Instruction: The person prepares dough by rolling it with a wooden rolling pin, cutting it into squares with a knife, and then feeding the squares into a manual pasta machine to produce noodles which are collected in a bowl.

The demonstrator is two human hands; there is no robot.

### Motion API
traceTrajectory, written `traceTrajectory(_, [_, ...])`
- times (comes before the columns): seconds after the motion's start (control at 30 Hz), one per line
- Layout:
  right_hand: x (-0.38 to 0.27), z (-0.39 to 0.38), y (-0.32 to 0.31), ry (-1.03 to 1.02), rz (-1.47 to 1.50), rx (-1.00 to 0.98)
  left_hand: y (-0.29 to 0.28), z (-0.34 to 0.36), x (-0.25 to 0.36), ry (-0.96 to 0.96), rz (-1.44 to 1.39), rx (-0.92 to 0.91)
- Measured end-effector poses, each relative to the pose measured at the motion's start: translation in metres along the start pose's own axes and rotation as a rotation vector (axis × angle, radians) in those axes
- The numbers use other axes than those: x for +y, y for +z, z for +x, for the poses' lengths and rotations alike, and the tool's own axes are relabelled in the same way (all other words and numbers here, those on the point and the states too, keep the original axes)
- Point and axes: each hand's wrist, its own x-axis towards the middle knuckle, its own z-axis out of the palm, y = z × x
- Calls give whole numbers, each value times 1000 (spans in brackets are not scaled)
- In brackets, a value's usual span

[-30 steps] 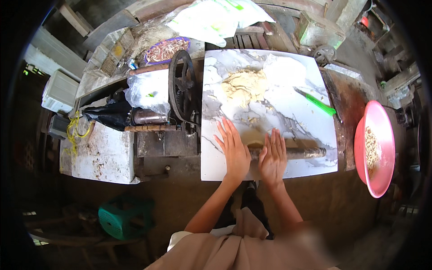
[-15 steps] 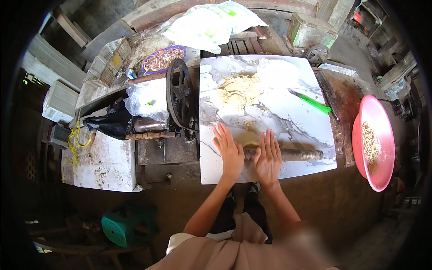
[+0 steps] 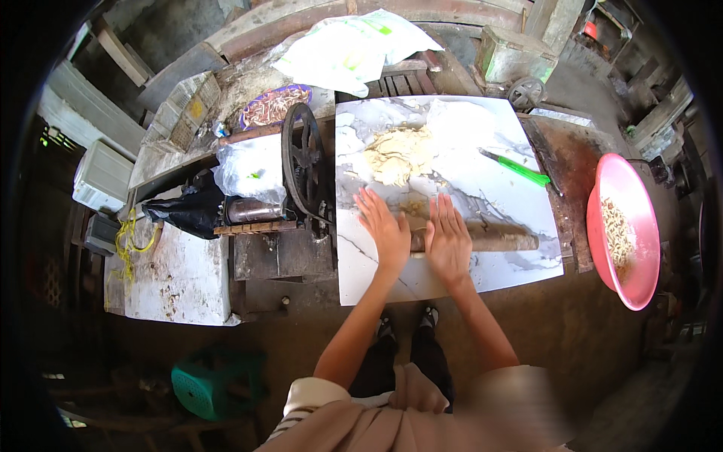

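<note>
My left hand [image 3: 388, 235] and my right hand [image 3: 449, 242] lie flat, fingers stretched forward, on a dark cylindrical rolling pin [image 3: 503, 240]. The pin lies crosswise on a white marble-patterned board [image 3: 365, 282], its right end sticking out past my right hand. A small piece of pale dough [image 3: 417, 255] shows between my hands at the pin's near side, mostly hidden. Farther back on the board sits a rough lump of yellowish dough [image 3: 398, 154]. To its right are a bright white patch [image 3: 463, 126], too glaring to make out, and a green-handled knife [image 3: 527, 172].
A pink basin [image 3: 649, 226] with pale, short twisted pieces stands at the right. At the left is a machine with a black handwheel [image 3: 303, 160] and a metal roller. Behind are a purple-rimmed tray [image 3: 276, 105] and a white sack [image 3: 358, 49]. A green stool [image 3: 197, 388] stands lower left.
Both hands have moved forward with the rolling pin, away from my body. The dough piece, seen at the pin's far side before, now shows at its near side.
</note>
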Motion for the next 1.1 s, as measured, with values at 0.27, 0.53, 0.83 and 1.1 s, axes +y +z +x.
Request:
traceTrajectory(0.27, [-13,-34,-19,13,29,-57,-14,-40,3,71,-35,37])
traceTrajectory(0.53, [14,22,20,-17,-19,-17,14,24,4,-48,55,132])
traceTrajectory(0.83, [-8,-35,-16,-32,31,-64,-13,-47,10,50,-116,81])
traceTrajectory(1.1, [10,4,11,-62,57,-47,5,-8,7,-14,18,203])
